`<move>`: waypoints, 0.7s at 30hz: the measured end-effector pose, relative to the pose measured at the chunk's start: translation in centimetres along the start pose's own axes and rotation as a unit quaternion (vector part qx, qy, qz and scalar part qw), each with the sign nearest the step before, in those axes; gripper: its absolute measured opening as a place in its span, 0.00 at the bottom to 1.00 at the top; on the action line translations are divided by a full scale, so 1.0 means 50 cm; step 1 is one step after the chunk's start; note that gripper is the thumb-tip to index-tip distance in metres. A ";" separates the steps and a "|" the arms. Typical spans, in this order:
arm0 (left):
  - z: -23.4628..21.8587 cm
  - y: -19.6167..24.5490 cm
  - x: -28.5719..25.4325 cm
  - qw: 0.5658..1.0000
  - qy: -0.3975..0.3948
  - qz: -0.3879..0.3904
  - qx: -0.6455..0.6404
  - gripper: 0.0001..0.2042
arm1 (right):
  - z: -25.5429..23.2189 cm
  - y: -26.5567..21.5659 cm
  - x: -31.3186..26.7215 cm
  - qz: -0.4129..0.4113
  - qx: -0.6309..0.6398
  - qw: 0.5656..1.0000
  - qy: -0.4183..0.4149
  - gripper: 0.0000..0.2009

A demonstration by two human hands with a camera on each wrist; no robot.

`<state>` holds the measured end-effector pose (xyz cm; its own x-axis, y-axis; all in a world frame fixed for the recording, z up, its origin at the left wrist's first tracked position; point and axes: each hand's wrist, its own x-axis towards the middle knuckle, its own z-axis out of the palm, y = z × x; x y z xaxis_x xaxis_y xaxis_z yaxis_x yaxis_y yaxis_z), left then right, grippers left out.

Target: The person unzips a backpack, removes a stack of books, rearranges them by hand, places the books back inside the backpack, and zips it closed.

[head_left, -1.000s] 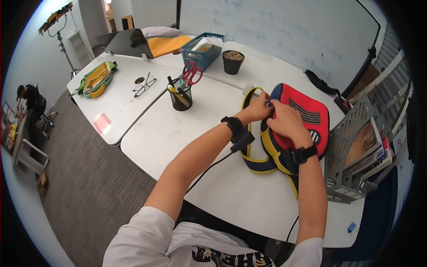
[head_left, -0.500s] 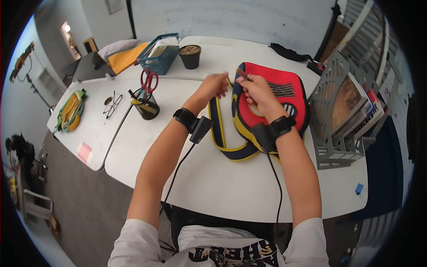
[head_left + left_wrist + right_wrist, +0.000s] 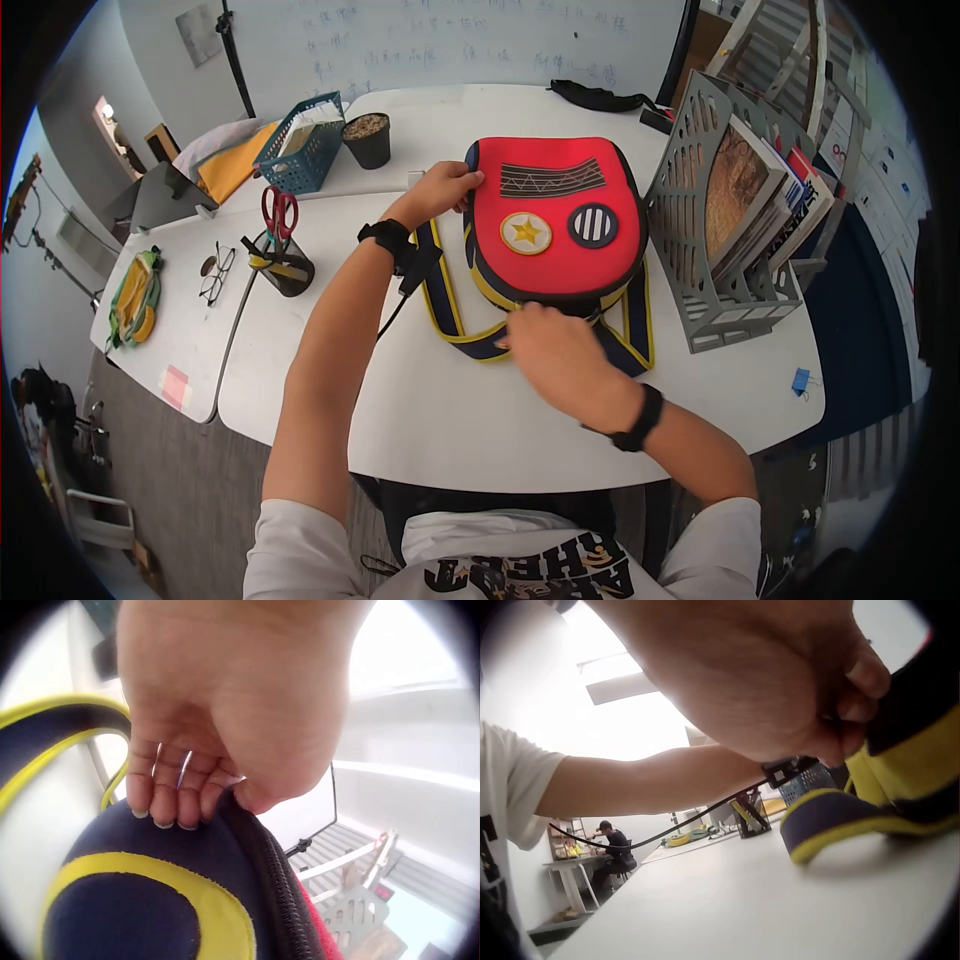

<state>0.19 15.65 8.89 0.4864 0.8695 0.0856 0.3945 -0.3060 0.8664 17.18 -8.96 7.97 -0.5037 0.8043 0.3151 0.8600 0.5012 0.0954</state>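
Observation:
The red backpack point(image 3: 560, 268) with star and striped patches lies on the white table, its navy, yellow-edged straps point(image 3: 637, 318) spread beneath and beside it. At its upper left edge my left hand point(image 3: 438, 196) pinches the rim; in the left wrist view that hand point(image 3: 240, 697) has thumb and forefinger on dark fabric beside the zipper point(image 3: 283, 904), the other fingers bent over the navy side. My right hand point(image 3: 568, 365) is at the bottom edge, and in the right wrist view its curled fingers point(image 3: 859, 705) pinch at the bag's dark border. What lies between those fingertips is hidden.
A grey rack point(image 3: 690, 200) of books stands close to the right. Leftward are a pen cup point(image 3: 284, 268) with scissors, glasses point(image 3: 216, 274), a green-yellow bag point(image 3: 133, 300), a blue basket point(image 3: 310, 158) and a pot point(image 3: 368, 146). A blue clip point(image 3: 801, 381) lies near the right edge.
My right hand has moved from the bag's upper left corner down to its bottom edge. My left hand has come onto the upper left rim. The backpack now sits straighter, its front facing up.

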 end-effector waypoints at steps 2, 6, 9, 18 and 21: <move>-0.002 0.014 -0.015 1.000 0.014 -0.001 0.014 0.19 | 0.000 0.043 -0.053 0.021 0.084 0.993 0.083 0.04; 0.030 0.064 -0.062 0.912 0.218 0.174 0.300 0.22 | -0.015 0.091 -0.081 0.097 0.236 0.961 0.108 0.04; 0.094 0.180 -0.162 0.868 0.087 0.313 0.375 0.28 | -0.020 0.076 -0.068 0.151 0.346 0.908 0.180 0.06; 0.193 0.144 -0.217 0.817 0.002 0.338 0.467 0.26 | -0.073 0.217 -0.119 0.135 -0.076 0.982 0.107 0.04; 0.190 0.139 -0.214 0.815 0.004 0.354 0.460 0.25 | -0.080 0.277 -0.084 0.116 -0.194 0.968 0.106 0.04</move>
<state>5.14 0.54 9.34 0.8414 0.3513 0.4106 0.4371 -0.8892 -0.1351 31.53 -6.67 11.73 -0.3005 0.7768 0.5534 0.9345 0.1237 0.3339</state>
